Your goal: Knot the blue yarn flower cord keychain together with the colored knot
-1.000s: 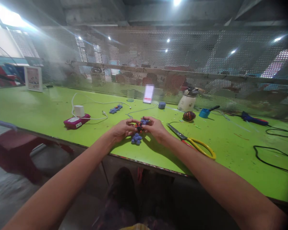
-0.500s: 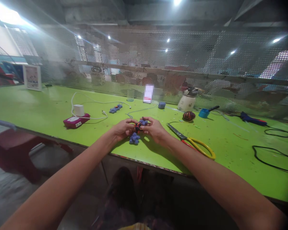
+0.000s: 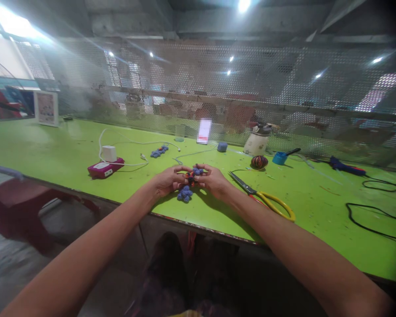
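Between my two hands is a crocheted yarn piece point(image 3: 185, 193), blue-purple and flower-shaped at both ends, with a dark, orange-flecked middle. My left hand point(image 3: 169, 180) pinches its middle from the left. From the right, my right hand point(image 3: 213, 181) grips it near the upper blue end. The lower blue end hangs free just above or on the green table. Fingertips partly hide the middle. Close to my right forearm lie large scissors point(image 3: 251, 189) with yellow and red handles. A similar crocheted piece point(image 3: 159, 151) lies farther back on the left.
Behind my hands are a blue yarn ball point(image 3: 222, 147), a multicoloured yarn ball point(image 3: 259, 162), a blue cup-like tool point(image 3: 280, 157) and a pale jug point(image 3: 256, 141). A magenta power strip point(image 3: 106, 169) with a white charger stands left. A glue gun point(image 3: 346, 166) with black cable lies right.
Both hands keep their hold on the crocheted piece, with only slight finger shifts. The whole view has moved a little.
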`<state>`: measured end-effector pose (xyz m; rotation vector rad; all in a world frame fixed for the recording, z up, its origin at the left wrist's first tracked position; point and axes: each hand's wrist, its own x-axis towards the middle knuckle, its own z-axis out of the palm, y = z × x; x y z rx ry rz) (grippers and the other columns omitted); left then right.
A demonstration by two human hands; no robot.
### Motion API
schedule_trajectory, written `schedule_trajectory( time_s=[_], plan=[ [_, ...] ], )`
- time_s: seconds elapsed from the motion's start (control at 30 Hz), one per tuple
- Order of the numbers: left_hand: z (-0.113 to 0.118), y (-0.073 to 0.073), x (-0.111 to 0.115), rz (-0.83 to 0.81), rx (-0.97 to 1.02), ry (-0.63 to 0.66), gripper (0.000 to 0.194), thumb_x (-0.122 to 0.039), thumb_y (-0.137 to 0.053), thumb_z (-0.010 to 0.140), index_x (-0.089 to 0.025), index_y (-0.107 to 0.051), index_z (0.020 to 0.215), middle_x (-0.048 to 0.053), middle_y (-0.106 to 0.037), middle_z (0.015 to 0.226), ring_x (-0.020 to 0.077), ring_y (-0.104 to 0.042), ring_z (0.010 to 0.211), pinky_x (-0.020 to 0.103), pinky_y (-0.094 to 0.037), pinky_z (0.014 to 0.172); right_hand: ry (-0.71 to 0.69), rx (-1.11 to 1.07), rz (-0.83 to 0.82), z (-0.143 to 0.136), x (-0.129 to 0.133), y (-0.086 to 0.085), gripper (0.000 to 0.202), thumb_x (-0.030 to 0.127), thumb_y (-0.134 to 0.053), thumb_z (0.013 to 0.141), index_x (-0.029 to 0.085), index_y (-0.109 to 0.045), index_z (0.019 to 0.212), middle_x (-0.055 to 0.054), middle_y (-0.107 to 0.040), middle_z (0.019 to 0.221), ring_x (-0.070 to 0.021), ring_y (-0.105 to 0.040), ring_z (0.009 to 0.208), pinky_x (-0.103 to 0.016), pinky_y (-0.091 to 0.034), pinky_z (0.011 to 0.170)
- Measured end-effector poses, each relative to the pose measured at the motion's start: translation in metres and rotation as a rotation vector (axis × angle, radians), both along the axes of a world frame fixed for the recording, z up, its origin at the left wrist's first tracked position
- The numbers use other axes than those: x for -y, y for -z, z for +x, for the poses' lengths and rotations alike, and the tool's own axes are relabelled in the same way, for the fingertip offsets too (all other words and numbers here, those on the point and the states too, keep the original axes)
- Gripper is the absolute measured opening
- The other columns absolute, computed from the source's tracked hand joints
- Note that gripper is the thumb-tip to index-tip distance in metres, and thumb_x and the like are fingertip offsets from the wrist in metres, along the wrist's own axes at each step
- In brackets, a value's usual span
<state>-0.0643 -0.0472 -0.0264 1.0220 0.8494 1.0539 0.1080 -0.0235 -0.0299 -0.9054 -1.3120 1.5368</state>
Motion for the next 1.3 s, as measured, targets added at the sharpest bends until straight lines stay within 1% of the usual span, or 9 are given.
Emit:
schedule_trajectory(
  time_s=[0.2, 0.4, 0.5, 0.7, 0.93, 1.0, 1.1, 1.23, 1.3],
  plan=[
    [0.0026, -0.0004, 0.0018, 0.091, -0.081, -0.029, 0.043, 0.007, -0.06, 0.054, -0.013, -0.062, 0.092, 0.003, -0.063, 0.07, 0.012, -0.06, 0.061, 0.023, -0.046, 0.056, 0.05, 0.022, 0.101, -0.001, 0.0029, -0.0016, 0.044, 0.004, -0.071, 0.058, 0.019, -0.063, 0.099, -0.001, -0.07, 0.075, -0.014, -0.063, 0.067, -0.025, -0.047, 0.058],
    [0.0045, -0.0039, 0.0021, 0.099, -0.134, -0.09, 0.024, -0.01, -0.065, 0.067, -0.014, -0.065, 0.091, 0.007, -0.065, 0.079, 0.0139, -0.061, 0.068, 0.023, -0.047, 0.056, 0.068, 0.122, 0.219, -0.0016, 0.0011, -0.0007, 0.051, 0.007, -0.073, 0.058, 0.017, -0.062, 0.107, 0.001, -0.068, 0.067, -0.0136, -0.061, 0.062, -0.026, -0.046, 0.059],
    [0.0053, -0.0022, 0.0011, 0.108, -0.168, -0.157, 0.021, -0.008, -0.071, 0.065, -0.012, -0.065, 0.085, 0.006, -0.065, 0.074, 0.0129, -0.061, 0.065, 0.022, -0.045, 0.056, 0.039, 0.092, 0.198, -0.0001, 0.0007, 0.0017, 0.047, 0.01, -0.075, 0.059, 0.018, -0.063, 0.104, 0.0, -0.069, 0.071, -0.0136, -0.062, 0.064, -0.026, -0.046, 0.058],
    [0.004, 0.0001, -0.0015, 0.118, -0.18, -0.175, 0.017, -0.003, -0.069, 0.062, -0.011, -0.065, 0.076, 0.006, -0.065, 0.069, 0.0119, -0.06, 0.06, 0.023, -0.044, 0.057, 0.016, 0.059, 0.151, 0.0016, -0.0004, 0.0054, 0.048, 0.008, -0.075, 0.057, 0.018, -0.064, 0.102, 0.0, -0.068, 0.07, -0.013, -0.06, 0.06, -0.026, -0.045, 0.055],
    [0.0075, -0.0002, -0.0005, 0.181, -0.253, -0.193, 0.017, -0.007, -0.069, 0.065, -0.012, -0.066, 0.081, 0.002, -0.061, 0.061, 0.0081, -0.049, 0.05, 0.02, -0.031, 0.046, 0.017, 0.032, 0.128, -0.0006, -0.0001, 0.0061, 0.042, 0.01, -0.076, 0.057, 0.019, -0.065, 0.097, -0.001, -0.069, 0.073, -0.0141, -0.062, 0.065, -0.025, -0.045, 0.055],
    [0.0078, 0.0005, -0.0008, 0.198, -0.272, -0.193, 0.019, -0.011, -0.072, 0.066, -0.012, -0.066, 0.084, 0.002, -0.06, 0.06, 0.0078, -0.046, 0.048, 0.021, -0.03, 0.045, 0.008, 0.02, 0.119, 0.0, 0.0009, 0.0042, 0.038, 0.011, -0.075, 0.059, 0.019, -0.065, 0.095, -0.002, -0.07, 0.078, -0.0137, -0.063, 0.066, -0.025, -0.045, 0.055],
    [0.007, 0.0019, -0.0016, 0.214, -0.278, -0.197, 0.015, -0.012, -0.072, 0.066, -0.013, -0.064, 0.079, 0.004, -0.062, 0.064, 0.0096, -0.05, 0.053, 0.022, -0.034, 0.048, -0.007, -0.002, 0.093, 0.0014, 0.0024, 0.0002, 0.031, 0.013, -0.072, 0.064, 0.019, -0.064, 0.094, -0.003, -0.071, 0.08, -0.012, -0.062, 0.064, -0.024, -0.046, 0.056],
    [0.0062, 0.0027, -0.0011, 0.222, -0.279, -0.179, 0.011, -0.009, -0.068, 0.064, -0.014, -0.062, 0.072, 0.005, -0.063, 0.068, 0.0114, -0.055, 0.058, 0.024, -0.039, 0.053, 0.007, -0.025, 0.02, 0.0022, 0.0018, -0.0027, 0.019, 0.021, -0.067, 0.076, 0.018, -0.062, 0.094, -0.003, -0.069, 0.069, -0.0104, -0.06, 0.056, -0.024, -0.047, 0.056],
    [0.0066, 0.0022, 0.0, 0.233, -0.287, -0.164, 0.013, -0.008, -0.067, 0.062, -0.015, -0.063, 0.072, 0.005, -0.064, 0.067, 0.0119, -0.055, 0.058, 0.025, -0.039, 0.053, 0.028, -0.025, 0.011, 0.0019, 0.0002, -0.0019, 0.013, 0.025, -0.066, 0.079, 0.017, -0.062, 0.089, -0.003, -0.068, 0.066, -0.0099, -0.059, 0.055, -0.023, -0.047, 0.055]
  ],
)
